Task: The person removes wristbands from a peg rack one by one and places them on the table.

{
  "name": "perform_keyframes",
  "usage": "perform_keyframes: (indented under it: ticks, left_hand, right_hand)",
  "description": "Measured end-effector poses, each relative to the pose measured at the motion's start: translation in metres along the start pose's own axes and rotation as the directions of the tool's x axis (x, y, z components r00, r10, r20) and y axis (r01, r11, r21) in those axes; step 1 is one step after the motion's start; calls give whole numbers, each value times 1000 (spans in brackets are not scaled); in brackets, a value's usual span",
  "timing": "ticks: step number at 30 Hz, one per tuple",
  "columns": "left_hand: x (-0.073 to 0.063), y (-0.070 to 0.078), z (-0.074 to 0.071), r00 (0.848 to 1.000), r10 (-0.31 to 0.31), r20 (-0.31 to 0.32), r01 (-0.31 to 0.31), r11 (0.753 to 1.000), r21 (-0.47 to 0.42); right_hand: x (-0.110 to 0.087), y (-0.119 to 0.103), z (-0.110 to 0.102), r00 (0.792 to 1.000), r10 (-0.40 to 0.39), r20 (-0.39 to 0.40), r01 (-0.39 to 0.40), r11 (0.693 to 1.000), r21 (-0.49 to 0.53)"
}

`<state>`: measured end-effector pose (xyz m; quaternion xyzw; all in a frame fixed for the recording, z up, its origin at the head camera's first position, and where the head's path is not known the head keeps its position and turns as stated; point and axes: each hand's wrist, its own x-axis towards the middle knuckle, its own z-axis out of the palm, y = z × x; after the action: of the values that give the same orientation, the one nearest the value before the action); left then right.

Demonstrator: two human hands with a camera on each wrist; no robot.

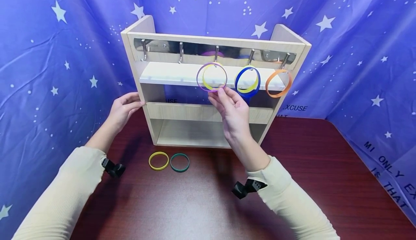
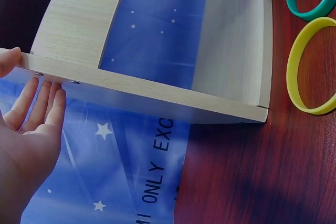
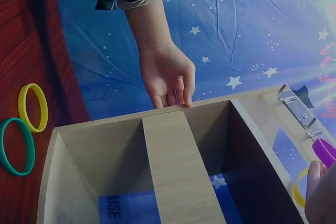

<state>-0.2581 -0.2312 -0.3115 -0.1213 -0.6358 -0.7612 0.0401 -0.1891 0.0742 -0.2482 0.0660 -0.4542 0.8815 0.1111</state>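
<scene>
Curtain [image 1: 211, 18] — purple band [image 3: 325, 152] in right fingers [image 1: 224, 96]

Small curtained-off booth: blue star-print fabric [image 1: 208, 5] on three sides of reddish wood-grain table [image 1: 188, 207].

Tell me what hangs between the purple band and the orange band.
In the head view, a blue band and a yellow band hang there, sharing one hook.

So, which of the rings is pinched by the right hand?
The purple ring: the right hand pinches it at its lower edge, and no other ring has this colour.
</scene>
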Motion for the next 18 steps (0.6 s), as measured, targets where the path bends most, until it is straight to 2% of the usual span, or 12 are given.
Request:
perform_keyframes:
  ticks: [9, 18]
  left_hand:
    - [-1, -1, -1, 1000, 4, 1, -4, 1000, 8]
    - [0, 0, 0, 1000, 7, 5, -7, 1000, 4]
  right_hand:
    - [-1, -5, 4, 999, -20, 28, 19, 999, 31]
    - [-6, -10, -1, 998, -58, 41, 56, 998, 32]
